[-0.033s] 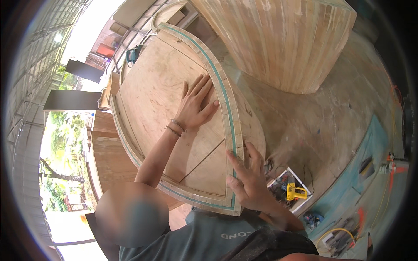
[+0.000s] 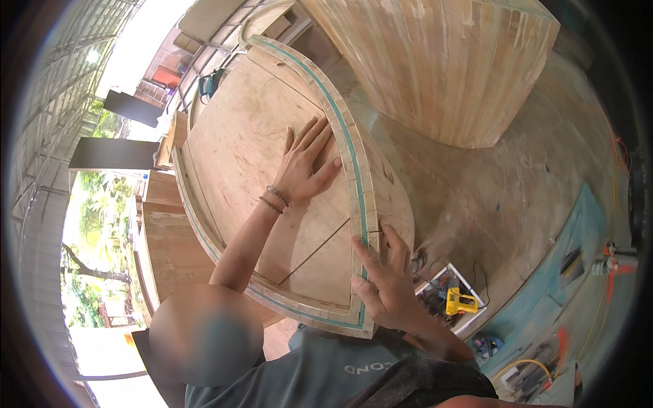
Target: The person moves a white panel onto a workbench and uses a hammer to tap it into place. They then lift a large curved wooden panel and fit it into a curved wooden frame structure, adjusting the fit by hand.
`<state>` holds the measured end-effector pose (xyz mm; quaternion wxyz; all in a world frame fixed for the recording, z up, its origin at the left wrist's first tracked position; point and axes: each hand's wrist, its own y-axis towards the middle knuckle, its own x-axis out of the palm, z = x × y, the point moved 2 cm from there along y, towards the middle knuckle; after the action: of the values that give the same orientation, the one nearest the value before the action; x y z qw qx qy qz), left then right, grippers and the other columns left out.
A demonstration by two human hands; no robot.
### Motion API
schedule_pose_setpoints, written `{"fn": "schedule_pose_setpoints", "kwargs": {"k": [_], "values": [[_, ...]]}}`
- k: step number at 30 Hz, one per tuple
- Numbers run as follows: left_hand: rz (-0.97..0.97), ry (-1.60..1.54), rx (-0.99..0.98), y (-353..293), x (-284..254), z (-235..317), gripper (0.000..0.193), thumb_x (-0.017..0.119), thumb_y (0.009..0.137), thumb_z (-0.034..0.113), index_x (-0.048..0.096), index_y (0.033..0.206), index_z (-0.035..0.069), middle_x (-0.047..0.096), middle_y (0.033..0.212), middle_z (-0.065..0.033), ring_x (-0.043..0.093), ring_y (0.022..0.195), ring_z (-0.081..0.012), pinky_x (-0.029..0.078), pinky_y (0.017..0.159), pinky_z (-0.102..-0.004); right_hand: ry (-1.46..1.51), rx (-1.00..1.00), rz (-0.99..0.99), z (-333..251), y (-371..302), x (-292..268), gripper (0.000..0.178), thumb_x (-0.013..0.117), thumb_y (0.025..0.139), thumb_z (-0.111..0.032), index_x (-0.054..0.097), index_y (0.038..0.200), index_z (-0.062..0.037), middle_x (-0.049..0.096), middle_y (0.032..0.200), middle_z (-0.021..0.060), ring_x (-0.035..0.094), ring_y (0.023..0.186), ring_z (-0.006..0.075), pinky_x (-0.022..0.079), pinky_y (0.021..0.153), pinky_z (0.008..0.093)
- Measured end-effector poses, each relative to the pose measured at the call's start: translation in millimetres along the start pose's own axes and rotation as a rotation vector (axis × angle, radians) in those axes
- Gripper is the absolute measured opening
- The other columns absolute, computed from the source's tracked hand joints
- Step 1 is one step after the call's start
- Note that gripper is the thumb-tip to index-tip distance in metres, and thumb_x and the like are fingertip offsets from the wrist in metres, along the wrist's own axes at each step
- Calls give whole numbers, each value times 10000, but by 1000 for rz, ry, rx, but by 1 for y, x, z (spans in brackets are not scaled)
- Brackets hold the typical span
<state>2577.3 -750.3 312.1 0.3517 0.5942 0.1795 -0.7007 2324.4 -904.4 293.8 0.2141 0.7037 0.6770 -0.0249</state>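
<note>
My left hand [image 2: 306, 160] lies flat on a pale plywood panel [image 2: 238, 129], fingers spread, beside the curved rim. Two beaded bracelets [image 2: 275, 197] circle that wrist. The panel sits inside a boat-shaped wooden frame whose rim [image 2: 354, 170] is built of short wood pieces, with a teal stripe running along it. My right hand [image 2: 384, 279] rests over the near right part of this rim. Its fingers are apart, the index finger and thumb tip at the inner edge and another finger at the outer side. A small wood block [image 2: 373, 241] shows between those fingers. The right palm is hidden.
A large planked wooden form [image 2: 442, 68] stands at the far right. On the floor lie a yellow power tool [image 2: 461, 301] by a white-edged tray [image 2: 481, 316], a blue tool [image 2: 486, 347], cables and a teal sheet [image 2: 544, 292]. Another power tool [image 2: 209, 84] sits at the frame's far left.
</note>
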Motion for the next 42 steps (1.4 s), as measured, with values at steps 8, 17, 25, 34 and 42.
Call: {"fn": "schedule_pose_setpoints", "kwargs": {"k": [8, 17, 25, 34, 42], "values": [[13, 8, 27, -4, -3, 1, 762, 607, 907, 500, 460, 1523, 76, 445, 1572, -160, 314, 1506, -374, 111, 1236, -614, 40, -11, -41, 8, 2, 0, 605, 599, 944, -256, 478, 1523, -130, 226, 1523, 363, 275, 1383, 512, 243, 1144, 575], [-115, 32, 100, -25, -6, 19, 942, 519, 898, 637, 276, 1605, 65, 240, 1673, -161, 188, 1554, -355, 23, 1215, -673, 18, -18, -76, 2, 7, -2, 592, 609, 944, -250, 497, 1501, -87, 230, 1512, 364, 286, 1370, 504, 250, 1150, 560], [-178, 99, 152, -40, -3, 21, 1057, 482, 862, 770, 233, 1618, 75, 185, 1688, -156, 127, 1565, -355, -10, 1228, -654, 11, -13, -86, 3, 6, 0, 608, 618, 937, -233, 483, 1508, -72, 228, 1518, 348, 267, 1389, 487, 248, 1158, 553], [-143, 131, 149, -38, -14, 20, 986, 435, 930, 748, 249, 1607, 55, 198, 1687, -137, 132, 1568, -321, 7, 1248, -612, 29, 6, -77, 2, 5, 1, 606, 611, 942, -247, 482, 1506, -66, 219, 1532, 341, 270, 1389, 475, 240, 1154, 550], [-179, 100, 151, -45, -11, 12, 901, 424, 979, 688, 230, 1617, 83, 204, 1683, -146, 155, 1561, -330, 53, 1263, -572, -15, 14, -76, 2, 5, 2, 599, 600, 951, -281, 490, 1503, -75, 227, 1534, 331, 286, 1375, 458, 230, 1152, 542]]}}
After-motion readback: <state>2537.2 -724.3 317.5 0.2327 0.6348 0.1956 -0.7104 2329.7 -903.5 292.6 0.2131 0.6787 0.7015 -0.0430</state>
